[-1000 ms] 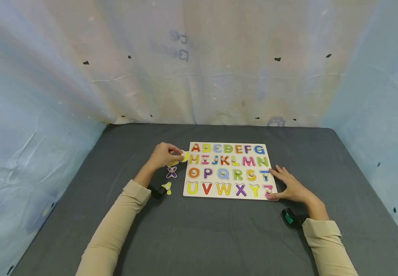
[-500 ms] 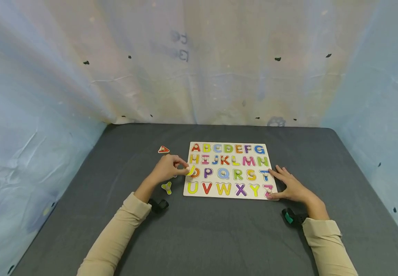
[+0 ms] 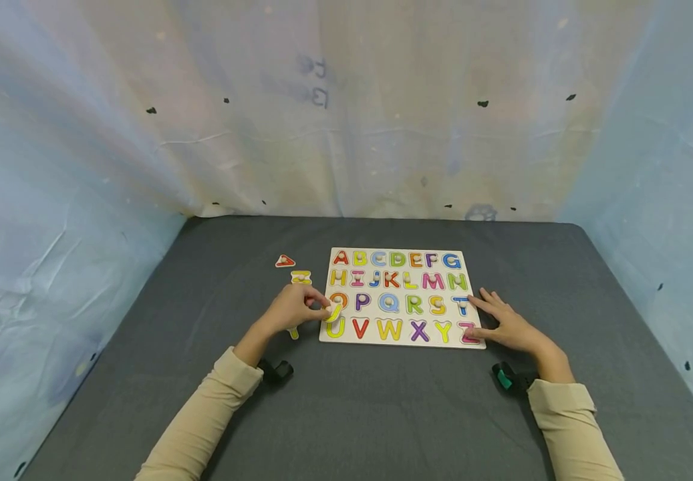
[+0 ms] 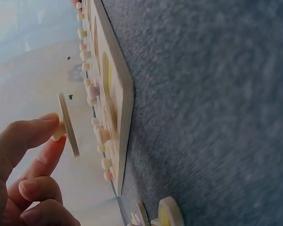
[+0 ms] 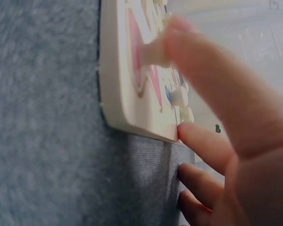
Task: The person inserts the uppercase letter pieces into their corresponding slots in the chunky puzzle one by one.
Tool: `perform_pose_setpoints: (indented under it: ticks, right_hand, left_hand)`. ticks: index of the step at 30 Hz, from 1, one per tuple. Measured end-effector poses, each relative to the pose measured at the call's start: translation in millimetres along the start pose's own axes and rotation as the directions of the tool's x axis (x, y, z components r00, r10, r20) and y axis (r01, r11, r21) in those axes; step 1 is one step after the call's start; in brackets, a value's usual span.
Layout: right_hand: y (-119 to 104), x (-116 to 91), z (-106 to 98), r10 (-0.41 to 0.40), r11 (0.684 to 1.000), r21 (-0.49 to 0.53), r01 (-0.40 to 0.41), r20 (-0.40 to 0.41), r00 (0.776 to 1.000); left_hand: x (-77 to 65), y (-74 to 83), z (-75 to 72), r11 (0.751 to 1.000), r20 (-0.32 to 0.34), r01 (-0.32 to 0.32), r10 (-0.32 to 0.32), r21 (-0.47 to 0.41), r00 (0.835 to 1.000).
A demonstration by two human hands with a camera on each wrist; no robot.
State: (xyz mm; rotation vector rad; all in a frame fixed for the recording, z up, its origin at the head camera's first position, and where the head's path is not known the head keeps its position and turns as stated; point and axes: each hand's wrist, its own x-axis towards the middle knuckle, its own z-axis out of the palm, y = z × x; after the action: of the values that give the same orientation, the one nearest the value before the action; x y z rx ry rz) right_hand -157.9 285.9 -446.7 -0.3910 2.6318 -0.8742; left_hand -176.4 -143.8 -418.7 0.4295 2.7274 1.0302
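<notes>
Between thumb and index finger, my left hand (image 3: pixel 292 308) pinches the knob of a yellow letter piece (image 3: pixel 335 312) that looks like the U. In the left wrist view this piece (image 4: pixel 68 125) is tilted and apart from the wooden alphabet puzzle board (image 4: pixel 125 108). It hovers over the board's left side, just above the yellow U recess (image 3: pixel 335 330). My right hand (image 3: pixel 511 329) rests at the board's right edge with fingers extended. Its thumb touches the knob of the pink Z piece (image 5: pixel 134 40), and the index fingertip touches the edge near the T.
Left of the board lie a red V piece (image 3: pixel 285 261), a yellow piece (image 3: pixel 301 276) and a yellow Y piece (image 3: pixel 294 333) partly hidden by my left hand. Knobbed letters fill the upper rows. Grey cloth (image 3: pixel 382 414) covers the table; a pale curtain (image 3: pixel 394 133) hangs behind.
My left hand has carried the yellow piece from beside the board's upper left down to above the U recess. The right thumb has shifted slightly onto the Z; that hand otherwise stays put.
</notes>
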Motion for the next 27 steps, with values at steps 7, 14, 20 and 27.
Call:
perform_pose_setpoints:
  ticks: [7,14,20,27]
  right_hand:
    - [0.9,2.7,-1.3,-0.001,1.000,0.023,0.001,0.002,1.000]
    - [1.8,2.9,-0.2,-0.014,1.000,0.028,0.015,-0.023,1.000]
    - [2.8,2.9,2.4,-0.036,0.999,0.001,0.036,-0.049,0.998]
    - [2.2,3.6,3.0,-0.042,0.999,-0.033,0.040,-0.058,0.997]
  left_hand:
    - [-0.5,-2.3,4.2,1.000,0.009,-0.016,0.016,0.005,1.000]
    - [0.6,-2.0,7.7,0.999,0.029,-0.028,0.027,0.027,0.999]
    - [0.6,-1.5,9.9,0.999,0.069,-0.004,0.001,0.045,0.998]
    - [1.9,-1.6,14.1,0.996,0.097,-0.013,0.004,0.084,0.995]
